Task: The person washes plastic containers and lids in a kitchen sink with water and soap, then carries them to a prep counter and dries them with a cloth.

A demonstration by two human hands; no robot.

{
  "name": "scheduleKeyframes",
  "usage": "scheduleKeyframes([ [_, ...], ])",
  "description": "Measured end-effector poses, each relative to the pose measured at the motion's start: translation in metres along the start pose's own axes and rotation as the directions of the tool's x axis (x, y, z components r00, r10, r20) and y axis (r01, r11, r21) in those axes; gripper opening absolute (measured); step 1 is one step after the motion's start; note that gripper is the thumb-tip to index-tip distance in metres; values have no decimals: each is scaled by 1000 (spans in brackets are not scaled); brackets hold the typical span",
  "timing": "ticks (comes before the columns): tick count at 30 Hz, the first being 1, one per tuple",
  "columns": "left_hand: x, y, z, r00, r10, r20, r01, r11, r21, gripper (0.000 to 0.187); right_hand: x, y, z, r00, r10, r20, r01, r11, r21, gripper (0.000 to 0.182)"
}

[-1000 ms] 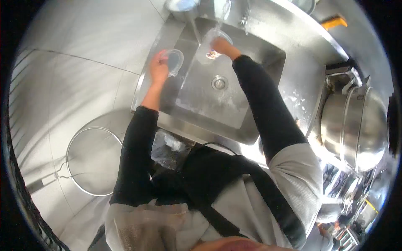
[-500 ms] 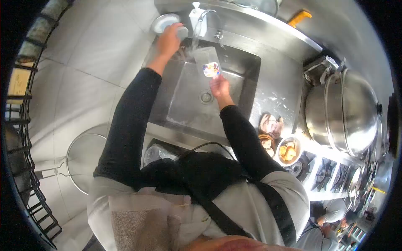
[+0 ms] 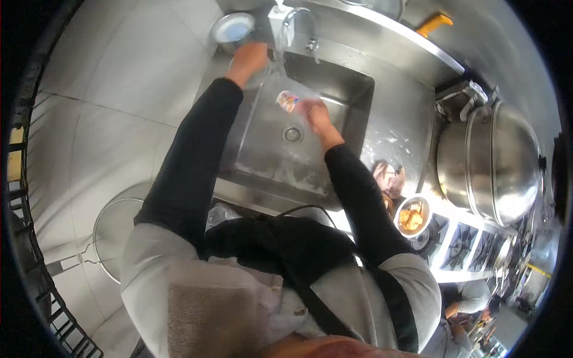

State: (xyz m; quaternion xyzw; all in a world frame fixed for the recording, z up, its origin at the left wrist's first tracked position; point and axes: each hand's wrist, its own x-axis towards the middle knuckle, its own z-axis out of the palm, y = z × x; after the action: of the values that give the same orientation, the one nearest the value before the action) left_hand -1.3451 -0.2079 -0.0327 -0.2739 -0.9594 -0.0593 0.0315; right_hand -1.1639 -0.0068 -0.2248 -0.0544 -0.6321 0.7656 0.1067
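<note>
My left hand (image 3: 249, 59) is closed on a round translucent lid (image 3: 256, 76), at the upper left of the steel sink (image 3: 268, 152). Over the sink, my right hand (image 3: 315, 114) grips a clear plastic container (image 3: 301, 92) with a colourful label (image 3: 287, 101). Water runs from the curved faucet (image 3: 298, 12) between the two hands. A white-rimmed bowl (image 3: 233, 28) sits at the sink's back left corner, beside a white pump bottle (image 3: 280, 25). The outlines of lid and container are blurred.
Right of the sink are a bowl of orange food (image 3: 413, 216), a pale item (image 3: 389, 178) and a large steel pot (image 3: 492, 164). A strainer (image 3: 95, 250) is at lower left. Another person's arm (image 3: 471, 298) shows at lower right. An orange handle (image 3: 434, 25) lies behind.
My left hand has moved down and right, from beside the bowl to over the sink's edge. The container in my right hand has turned and tilted leftward.
</note>
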Motion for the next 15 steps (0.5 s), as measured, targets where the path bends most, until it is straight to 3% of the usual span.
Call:
scheduleKeyframes([
  [1, -18, -14, 2, 998, -64, 8, 64, 998, 5, 28, 14, 1, 9, 978, -149, 149, 184, 947, -264, 20],
  [2, -38, -22, 2, 991, -129, 21, 129, 992, 9, 30, 28, 1, 17, 911, -292, 291, 400, 795, -456, 20],
  [4, -82, -14, -16, 929, -301, 215, 332, 935, -127, 45, 48, -89, 54, 950, -56, 306, 254, 708, -660, 18],
  [7, -120, -22, 26, 905, -366, 220, 425, 738, -523, 66, 87, -95, 94, 800, -113, 589, 590, 323, -740, 18],
  [8, -125, -21, 37, 893, -398, 210, 428, 611, -666, 70, 91, -105, 109, 746, -45, 665, 652, 253, -715, 19],
  [10, -130, -5, 32, 749, -442, 493, 533, -40, -845, 59, 92, -128, 131, 633, 109, 766, 758, 114, -642, 21],
  [11, -128, -2, 26, 689, -367, 625, 507, -372, -778, 54, 89, -127, 135, 521, 32, 853, 837, 177, -518, 20],
  [13, -122, -22, 70, 683, -420, 598, 615, -111, -781, 46, 92, -110, 128, 277, -132, 952, 936, 262, -236, 19],
  [14, -122, -30, 97, 679, -445, 583, 659, 20, -752, 43, 96, -116, 120, 434, -196, 879, 841, 439, -317, 19],
  [15, -124, -32, 113, 737, -455, 499, 631, 201, -749, 44, 106, -127, 106, 586, -228, 777, 711, 606, -358, 18],
])
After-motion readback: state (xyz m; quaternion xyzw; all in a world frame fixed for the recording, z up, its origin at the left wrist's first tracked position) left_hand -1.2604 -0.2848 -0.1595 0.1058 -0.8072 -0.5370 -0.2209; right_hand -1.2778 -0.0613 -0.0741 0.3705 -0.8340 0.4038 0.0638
